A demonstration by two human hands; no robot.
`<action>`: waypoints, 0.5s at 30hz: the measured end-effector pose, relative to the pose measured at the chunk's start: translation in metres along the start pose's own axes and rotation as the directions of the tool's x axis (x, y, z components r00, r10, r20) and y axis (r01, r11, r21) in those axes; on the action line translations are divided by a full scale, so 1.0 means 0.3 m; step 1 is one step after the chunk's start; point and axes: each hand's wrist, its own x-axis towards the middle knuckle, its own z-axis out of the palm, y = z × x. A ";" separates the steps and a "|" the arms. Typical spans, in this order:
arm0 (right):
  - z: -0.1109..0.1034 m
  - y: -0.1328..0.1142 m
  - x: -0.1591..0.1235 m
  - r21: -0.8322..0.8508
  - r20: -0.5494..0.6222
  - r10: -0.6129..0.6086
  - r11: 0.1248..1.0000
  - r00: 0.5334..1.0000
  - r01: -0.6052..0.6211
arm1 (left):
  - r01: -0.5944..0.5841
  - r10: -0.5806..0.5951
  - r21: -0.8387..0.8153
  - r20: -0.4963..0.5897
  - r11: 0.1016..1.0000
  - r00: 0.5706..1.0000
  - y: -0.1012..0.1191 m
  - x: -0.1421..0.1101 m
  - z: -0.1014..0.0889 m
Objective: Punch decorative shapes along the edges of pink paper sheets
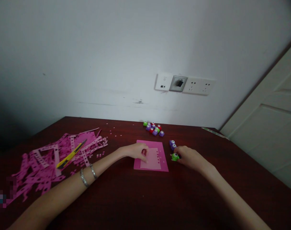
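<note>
A pink paper sheet lies flat on the dark red table, with a paler pink piece on top that has small holes along one edge. My left hand rests on the sheet's left side, fingers curled against the paler piece. My right hand lies just right of the sheet, its fingers closed on a small green craft punch. Two purple punches sit right behind the green one.
A cluster of several small green, red and purple punches stands near the wall. A heap of punched pink paper strips covers the table's left, with a yellow utility knife on it. Wall sockets and a door are beyond.
</note>
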 end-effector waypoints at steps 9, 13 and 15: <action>-0.015 -0.023 -0.004 0.038 -0.123 -0.100 0.994 0.987 0.105 | -0.016 0.017 -0.021 0.010 1.000 1.000 0.000 0.001 -0.010; -0.045 -0.098 -0.026 0.106 -0.154 -0.187 0.973 0.970 0.205 | -0.026 0.015 -0.071 -0.144 0.997 0.989 -0.016 0.016 -0.052; -0.052 -0.127 -0.033 0.143 -0.127 -0.231 0.958 0.965 0.248 | 0.024 -0.047 -0.082 -0.296 0.996 0.954 -0.046 0.046 -0.084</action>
